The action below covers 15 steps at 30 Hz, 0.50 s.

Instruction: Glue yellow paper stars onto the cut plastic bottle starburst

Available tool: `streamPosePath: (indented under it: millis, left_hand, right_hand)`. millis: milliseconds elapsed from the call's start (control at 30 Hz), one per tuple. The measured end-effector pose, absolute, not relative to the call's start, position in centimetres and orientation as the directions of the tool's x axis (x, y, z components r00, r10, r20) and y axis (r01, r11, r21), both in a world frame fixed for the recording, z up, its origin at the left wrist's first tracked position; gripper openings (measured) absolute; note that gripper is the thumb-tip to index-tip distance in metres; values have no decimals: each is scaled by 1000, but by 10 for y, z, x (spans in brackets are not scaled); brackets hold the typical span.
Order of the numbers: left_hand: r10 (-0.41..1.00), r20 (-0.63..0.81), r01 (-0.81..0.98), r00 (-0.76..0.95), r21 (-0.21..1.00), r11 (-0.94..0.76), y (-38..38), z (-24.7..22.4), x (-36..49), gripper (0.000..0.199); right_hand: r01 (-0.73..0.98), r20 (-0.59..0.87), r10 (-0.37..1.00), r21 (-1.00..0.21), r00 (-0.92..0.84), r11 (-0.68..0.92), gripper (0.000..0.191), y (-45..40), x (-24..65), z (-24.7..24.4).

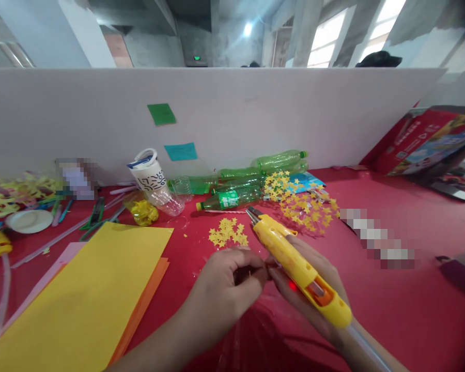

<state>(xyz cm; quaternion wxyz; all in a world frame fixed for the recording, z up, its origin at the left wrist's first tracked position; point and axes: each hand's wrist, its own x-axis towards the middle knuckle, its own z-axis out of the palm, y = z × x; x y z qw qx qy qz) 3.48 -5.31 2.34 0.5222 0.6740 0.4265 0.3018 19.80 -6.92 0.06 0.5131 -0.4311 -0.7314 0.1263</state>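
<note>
My right hand [327,268] is closed around a yellow hot glue gun [284,248], its nozzle pointing up and away to the left. A clear glue stick [366,338] sticks out of the gun's back end, and a red light shows near my fingers. My left hand [227,287] is closed in a pinch, its fingertips meeting those of the right hand; whatever lies between them is too hidden to name. Just beyond the left hand is a small pile of yellow paper stars [228,232]. More yellow stars [306,204] spread in a looser cluster behind the gun.
Several green plastic bottles [242,197] lie at the back by a white partition [232,113]. A white patterned cup [149,178] leans there. Yellow paper sheets [89,294] cover the left front of the red table [391,310]. A white plate [29,221] is far left, a red box [422,142] far right.
</note>
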Motion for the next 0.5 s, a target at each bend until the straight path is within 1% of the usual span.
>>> streamPosePath:
  millis: [67, 133, 200, 333, 433, 500]
  left_hand:
    - [894, -31, 258, 447, 962, -95, -54, 20, 36, 11]
    - [897, -41, 219, 441, 974, -63, -54, 17, 38, 9]
    - [904, -33, 186, 426, 981, -52, -52, 18, 39, 7]
    - [931, 3, 202, 366, 976, -83, -41, 27, 30, 13]
    - [963, 75, 253, 259, 957, -142, -30, 34, 17, 13]
    - [970, 126, 308, 210, 933, -188, -24, 35, 10, 15]
  right_hand:
    - [493, 611, 790, -674, -45, 550, 14, -70, 195, 0]
    - [487, 575, 818, -717, 8, 499, 14, -72, 193, 0]
    - [487, 561, 827, -731, 29, 478, 12, -74, 193, 2]
    - [528, 600, 799, -690, 33, 496, 6, -74, 201, 7]
    - [528, 644, 764, -633, -46, 566, 12, -72, 206, 9]
    - [510, 645, 756, -614, -115, 602, 13, -71, 206, 9]
